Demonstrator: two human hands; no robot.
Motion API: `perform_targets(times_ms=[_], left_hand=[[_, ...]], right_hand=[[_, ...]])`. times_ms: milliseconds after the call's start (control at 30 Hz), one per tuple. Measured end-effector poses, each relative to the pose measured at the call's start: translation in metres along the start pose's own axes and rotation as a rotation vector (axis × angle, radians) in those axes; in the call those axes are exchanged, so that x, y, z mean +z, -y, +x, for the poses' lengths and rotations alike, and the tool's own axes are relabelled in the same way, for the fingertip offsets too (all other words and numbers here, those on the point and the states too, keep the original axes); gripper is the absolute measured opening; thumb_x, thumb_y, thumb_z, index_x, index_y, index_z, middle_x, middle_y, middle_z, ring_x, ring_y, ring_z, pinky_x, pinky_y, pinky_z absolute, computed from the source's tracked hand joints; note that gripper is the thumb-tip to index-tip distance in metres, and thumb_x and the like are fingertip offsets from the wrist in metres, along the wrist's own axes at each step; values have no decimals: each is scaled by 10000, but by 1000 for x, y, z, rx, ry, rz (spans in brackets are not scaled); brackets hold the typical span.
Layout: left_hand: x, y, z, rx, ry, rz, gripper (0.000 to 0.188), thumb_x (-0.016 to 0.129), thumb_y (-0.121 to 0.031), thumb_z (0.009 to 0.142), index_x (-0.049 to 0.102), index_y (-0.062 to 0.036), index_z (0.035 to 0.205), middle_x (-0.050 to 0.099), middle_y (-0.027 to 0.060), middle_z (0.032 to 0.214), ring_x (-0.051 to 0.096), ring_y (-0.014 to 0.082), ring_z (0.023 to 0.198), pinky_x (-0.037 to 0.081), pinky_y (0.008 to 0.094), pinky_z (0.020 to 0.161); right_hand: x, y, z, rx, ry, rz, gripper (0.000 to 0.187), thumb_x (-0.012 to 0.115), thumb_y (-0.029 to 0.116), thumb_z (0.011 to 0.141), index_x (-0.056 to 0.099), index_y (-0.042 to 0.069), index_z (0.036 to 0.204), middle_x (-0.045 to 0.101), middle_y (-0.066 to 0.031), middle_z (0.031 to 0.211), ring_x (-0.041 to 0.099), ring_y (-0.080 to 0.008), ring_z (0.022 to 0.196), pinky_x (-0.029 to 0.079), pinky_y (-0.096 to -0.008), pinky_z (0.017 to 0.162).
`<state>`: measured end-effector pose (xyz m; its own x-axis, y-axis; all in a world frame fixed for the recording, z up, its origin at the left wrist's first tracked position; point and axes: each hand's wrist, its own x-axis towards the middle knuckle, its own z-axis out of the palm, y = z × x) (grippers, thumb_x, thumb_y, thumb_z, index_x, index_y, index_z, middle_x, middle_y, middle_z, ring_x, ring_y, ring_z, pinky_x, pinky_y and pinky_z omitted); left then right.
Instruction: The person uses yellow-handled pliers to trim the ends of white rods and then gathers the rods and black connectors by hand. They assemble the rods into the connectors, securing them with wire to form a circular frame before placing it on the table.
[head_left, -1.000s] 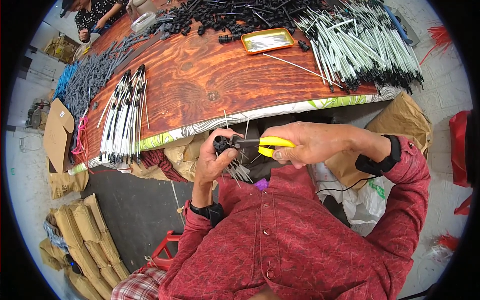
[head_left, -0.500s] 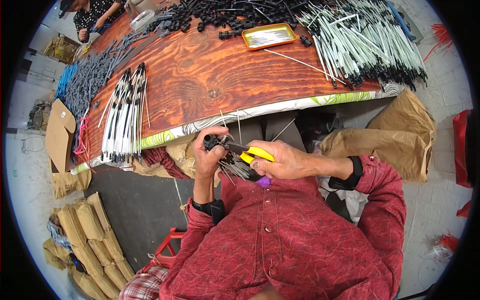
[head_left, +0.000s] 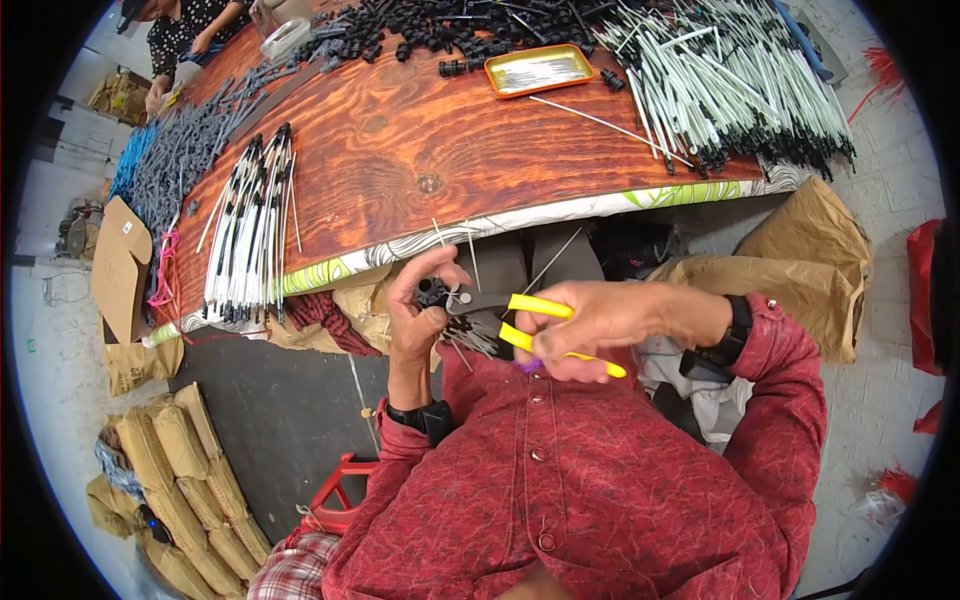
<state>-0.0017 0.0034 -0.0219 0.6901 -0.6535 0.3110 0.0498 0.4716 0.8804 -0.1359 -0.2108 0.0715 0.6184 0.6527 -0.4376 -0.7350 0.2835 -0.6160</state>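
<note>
Head view: with left fingers (head_left: 425, 266), gripping a black fitting (head_left: 432, 292) over the lap, just short of the near edge of the worktop (head_left: 370, 150). With right fingers (head_left: 548, 347), gripping yellow-handled pliers (head_left: 541, 306), handles spread, dark jaws pointing left at the fitting. Cannot tell contact between pliers and fitting, nor the gap at the tips.

Crowding the fitting: grey rods (head_left: 478, 335) bunched just below, partly behind the pliers, plus thin rods (head_left: 474, 255) poking up toward the worktop; cannot tell held from loose. Along the worktop edge, patterned cloth (head_left: 400, 256), just beyond the hands.

On the worktop at left, black-and-white rods (head_left: 245, 240) laid side by side, reaching over the edge; beyond, heaped grey parts (head_left: 185, 165), blue parts (head_left: 130, 165) outside them, a clear box (head_left: 286, 42) farther back. Across the far side, a heap of black fittings (head_left: 450, 28); nearer, a tray (head_left: 493, 78) of thin pins, a lone rod (head_left: 605, 128) slanting below it toward a big pile of white rods (head_left: 730, 90).

At the far left, a co-worker (head_left: 185, 45). Lower left, cardboard (head_left: 118, 265), pink cord (head_left: 163, 265), stacked brown sacks (head_left: 180, 480), a red stool (head_left: 338, 495). Beyond the right forearm, a paper bag (head_left: 790, 280).
</note>
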Motion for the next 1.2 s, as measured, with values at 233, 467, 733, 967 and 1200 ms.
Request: perform_targets(times_ms=[233, 467, 733, 967, 1200], left_hand=[[-3, 1, 0, -17, 52, 20, 511, 803, -402, 842, 600, -13, 1104, 608, 104, 851, 585, 201, 773, 483, 375, 706], [-1, -3, -3, -59, -64, 174, 536, 824, -406, 826, 606, -7, 1110, 646, 130, 911, 626, 192, 842, 506, 327, 746], [-3, 3, -11, -26, 15, 110, 564, 815, -420, 835, 601, 0, 1146, 627, 117, 886, 616, 203, 816, 501, 341, 725], [4, -5, -2, -3, 90, -28, 526, 772, -421, 875, 583, -12, 1146, 540, 88, 866, 564, 208, 767, 467, 363, 672], [10, -20, -1, -15, 90, 48, 477, 744, -408, 898, 556, -20, 1101, 531, 94, 919, 555, 221, 814, 469, 382, 738]], right_hand=[[8, -9, -2, -8, -120, -143, 376, 712, 363, 932, 555, 49, 1067, 597, -66, 698, 584, -163, 505, 479, -307, 452], [9, 2, -18, 32, -202, -198, 493, 560, 511, 965, 593, 31, 1068, 586, -74, 686, 574, -174, 497, 482, -321, 467], [-6, -21, -14, 67, 21, 174, 783, 313, 688, 993, 632, -25, 1056, 553, -84, 638, 523, -176, 443, 466, -321, 440], [-26, -62, 27, -21, 299, 371, 885, 245, 773, 966, 623, -18, 1087, 489, -44, 602, 447, -127, 434, 399, -281, 393], [-20, -49, 17, -24, 214, 215, 901, 252, 772, 965, 614, -41, 1105, 507, -61, 607, 486, -143, 458, 434, -290, 433]])
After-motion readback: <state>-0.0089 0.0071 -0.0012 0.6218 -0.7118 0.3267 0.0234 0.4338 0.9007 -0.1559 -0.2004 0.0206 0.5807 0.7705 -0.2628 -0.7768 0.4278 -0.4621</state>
